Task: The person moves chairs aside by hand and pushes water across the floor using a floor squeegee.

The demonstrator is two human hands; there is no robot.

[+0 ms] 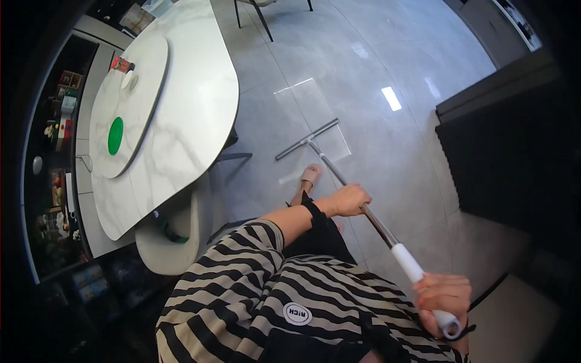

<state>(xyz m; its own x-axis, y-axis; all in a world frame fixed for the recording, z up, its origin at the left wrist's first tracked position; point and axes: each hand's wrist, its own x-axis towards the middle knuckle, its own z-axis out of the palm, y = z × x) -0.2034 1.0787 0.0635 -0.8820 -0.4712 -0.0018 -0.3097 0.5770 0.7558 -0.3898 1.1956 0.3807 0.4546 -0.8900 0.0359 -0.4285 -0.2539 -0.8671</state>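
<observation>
A long-handled floor squeegee (380, 228) slants across the view, with its grey blade flat on the shiny tiled floor (399, 157). My left hand (351, 200) is closed around the metal pole at mid-length. Near the pole's top end, my right hand (445, 299) wraps round the white grip, and the ring at its tip sticks out below the fingers. Just below the blade, my foot in a pink slipper (311, 174) stands on the tiles.
To the left is a marble-look table (200, 91) with a raised round top bearing a green plate (115, 136) and a red item (123, 65). A pale chair (166, 245) is tucked below it. Another chair (260, 3) stands at the top; dark furniture (496, 145) is at right.
</observation>
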